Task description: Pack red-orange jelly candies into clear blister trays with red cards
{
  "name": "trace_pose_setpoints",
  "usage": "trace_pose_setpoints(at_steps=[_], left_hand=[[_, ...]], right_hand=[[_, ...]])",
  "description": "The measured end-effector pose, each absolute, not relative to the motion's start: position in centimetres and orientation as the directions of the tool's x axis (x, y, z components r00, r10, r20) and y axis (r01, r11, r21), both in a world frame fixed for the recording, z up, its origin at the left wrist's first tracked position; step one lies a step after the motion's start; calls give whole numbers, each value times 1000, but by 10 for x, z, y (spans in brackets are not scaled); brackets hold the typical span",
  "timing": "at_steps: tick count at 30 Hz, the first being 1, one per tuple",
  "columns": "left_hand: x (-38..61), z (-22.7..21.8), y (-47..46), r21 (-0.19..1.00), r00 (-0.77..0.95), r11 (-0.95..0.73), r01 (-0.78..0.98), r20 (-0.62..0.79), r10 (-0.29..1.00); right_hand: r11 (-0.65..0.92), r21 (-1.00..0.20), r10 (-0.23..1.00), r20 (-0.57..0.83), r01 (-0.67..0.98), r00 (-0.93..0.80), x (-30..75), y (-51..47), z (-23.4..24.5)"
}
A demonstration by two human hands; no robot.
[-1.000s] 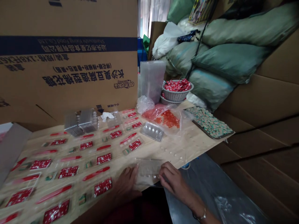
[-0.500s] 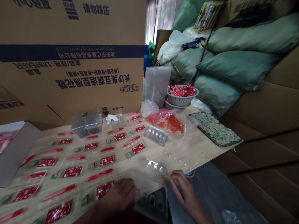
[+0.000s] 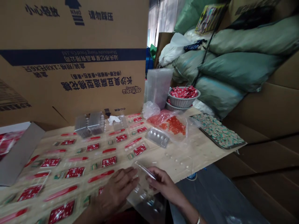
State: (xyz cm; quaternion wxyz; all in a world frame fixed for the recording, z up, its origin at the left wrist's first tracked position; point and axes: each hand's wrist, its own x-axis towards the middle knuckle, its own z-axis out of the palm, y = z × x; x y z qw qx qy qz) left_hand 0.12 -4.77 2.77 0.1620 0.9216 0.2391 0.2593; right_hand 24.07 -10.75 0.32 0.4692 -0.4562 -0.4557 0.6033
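Head view, nearest first. We have both hands at the near edge of the plywood table [image 3: 187, 161], with a clear blister tray [image 3: 141, 189] tilted between them, partly past that edge. Right hand [image 3: 164, 186] pinches the tray's upper rim between thumb and fingers. Left hand [image 3: 115, 189] is open, fingers slightly spread, tips right at the tray's left side; we can't tell if they touch it. A metal bracelet [image 3: 198, 220] sits on the right wrist.

Left of the hands, we have rows of red packets [image 3: 109, 161] laid out on the board, with red sticks [image 3: 101, 176] and small green-and-gold packets [image 3: 94, 166] between them. Just past the hands are small white pellets [image 3: 179, 163]. Farther on lie a second blister tray [image 3: 158, 137] and a plastic bag of orange-red pieces [image 3: 174, 125]. To the right is a metal tray of green-and-cream sweets [image 3: 217, 130].

At the back, we have a tall stack of clear trays [image 3: 158, 87] and a white basket of red packets [image 3: 183, 101]. A big printed cardboard box [image 3: 70, 77] stands behind the table's left side, with bulging green sacks [image 3: 243, 71] piled to the right.
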Motion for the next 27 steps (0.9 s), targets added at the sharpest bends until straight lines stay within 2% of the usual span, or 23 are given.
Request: trace_pose_setpoints(at_steps=[2, 4, 5, 7, 9, 11, 12, 15, 18, 21, 27], left_hand=[[20, 26, -49, 682, 528, -639, 355, 417, 740], [34, 27, -47, 904, 401, -382, 192, 283, 871], [40, 27, -46, 961, 431, -263, 85, 202, 879], [51, 29, -41, 996, 545, -66, -66, 91, 833], [60, 33, -36, 986, 575, 79, -149, 21, 818], [67, 38, -31, 947, 507, 176, -269, -16, 862], [71, 41, -29, 909, 463, 224, -351, -39, 885], [79, 44, -29, 726, 396, 388, -568, -172, 902], [83, 42, -33, 575, 402, 489, -656, -283, 871], [85, 39, -36, 535, 399, 546, -645, -373, 837], [95, 40, -39, 552, 346, 597, -582, -496, 796]], right_hand=[[-143, -958, 990, -133, -248, -57, 226, -101, 5], [-94, -949, 992, -114, -300, 47, 210, -94, 5], [-52, -961, 993, -79, -271, 91, 202, -90, 5], [89, -993, 981, 73, -80, 182, 189, -82, 9], [249, -947, 915, 299, 201, 270, 180, -76, 17], [346, -863, 863, 447, 368, 236, 174, -73, 27], [372, -850, 865, 463, 372, 192, 172, -71, 31], [359, -899, 909, 398, 250, 123, 168, -69, 35], [327, -927, 922, 356, 186, 154, 168, -68, 29], [313, -941, 931, 331, 126, 155, 171, -70, 21], [263, -962, 948, 271, 69, 166, 177, -78, 11]])
